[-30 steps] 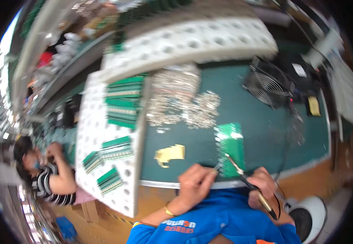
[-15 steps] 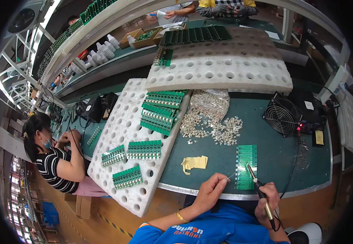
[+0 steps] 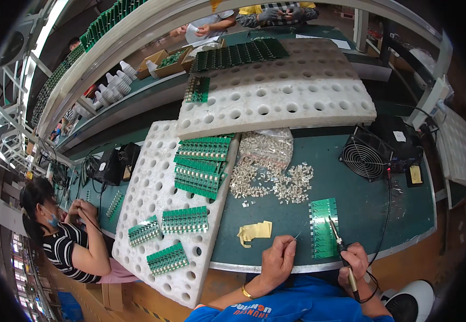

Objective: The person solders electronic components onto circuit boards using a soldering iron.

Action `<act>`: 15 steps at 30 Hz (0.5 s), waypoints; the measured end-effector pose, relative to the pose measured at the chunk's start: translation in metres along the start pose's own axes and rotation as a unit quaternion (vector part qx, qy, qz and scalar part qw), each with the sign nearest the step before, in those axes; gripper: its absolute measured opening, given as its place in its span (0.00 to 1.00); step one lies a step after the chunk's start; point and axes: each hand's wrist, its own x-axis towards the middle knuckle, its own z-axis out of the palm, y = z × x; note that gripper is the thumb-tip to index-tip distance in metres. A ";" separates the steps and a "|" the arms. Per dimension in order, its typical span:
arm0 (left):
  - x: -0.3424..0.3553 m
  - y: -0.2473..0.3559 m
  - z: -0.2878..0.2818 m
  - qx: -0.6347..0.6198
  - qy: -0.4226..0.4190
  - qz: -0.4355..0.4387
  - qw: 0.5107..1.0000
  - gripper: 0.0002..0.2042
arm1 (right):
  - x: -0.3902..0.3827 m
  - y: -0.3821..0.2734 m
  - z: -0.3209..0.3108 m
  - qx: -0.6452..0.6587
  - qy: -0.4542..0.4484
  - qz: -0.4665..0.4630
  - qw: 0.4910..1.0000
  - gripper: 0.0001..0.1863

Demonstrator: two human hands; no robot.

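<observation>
My right hand (image 3: pixel 354 264) is wrapped round the handle of a soldering iron (image 3: pixel 342 246). Its tip is over the far half of a green circuit board panel (image 3: pixel 323 236) lying flat on the bench; whether it touches cannot be made out. Left of that panel, my left hand (image 3: pixel 278 261) pinches a thin solder wire (image 3: pixel 300 232), whose free end points toward the panel's left edge. A torn piece of yellowish tape or paper (image 3: pixel 255 232) lies just beyond my left hand. Small whitish connectors (image 3: pixel 296 182) are heaped past the panel, beside a clear bag (image 3: pixel 268 147) of them.
A white foam board (image 3: pixel 152 182) with round holes carries several populated green boards (image 3: pixel 184 220); another foam slab (image 3: pixel 319 110) lies behind. At right stand a black fan (image 3: pixel 363 158) and a dark box (image 3: pixel 402 137). A co-worker (image 3: pixel 74 241) sits at left; others work across the bench.
The whole view has shifted and tilted a little. The iron's tip sits slightly nearer the panel's far end. My left hand has turned so its fingers point more away from me, still pinching the wire.
</observation>
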 end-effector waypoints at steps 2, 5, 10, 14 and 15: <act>0.002 0.002 -0.002 -0.010 -0.005 -0.016 1.000 0.04 | 0.003 0.001 0.000 -0.015 -0.010 0.007 1.000 0.22; 0.001 0.004 -0.004 -0.037 0.019 -0.032 0.999 0.04 | 0.009 0.001 0.000 -0.017 -0.031 0.009 0.999 0.22; -0.001 0.000 -0.005 -0.050 0.025 -0.058 0.997 0.03 | 0.010 -0.003 -0.001 -0.012 -0.046 0.018 0.999 0.21; -0.006 0.010 -0.005 -0.047 0.043 -0.059 0.996 0.03 | 0.000 -0.006 -0.003 -0.010 -0.036 0.001 0.999 0.22; -0.008 0.009 -0.005 -0.047 0.045 -0.063 0.996 0.03 | -0.001 -0.006 -0.003 -0.001 -0.030 -0.007 1.000 0.22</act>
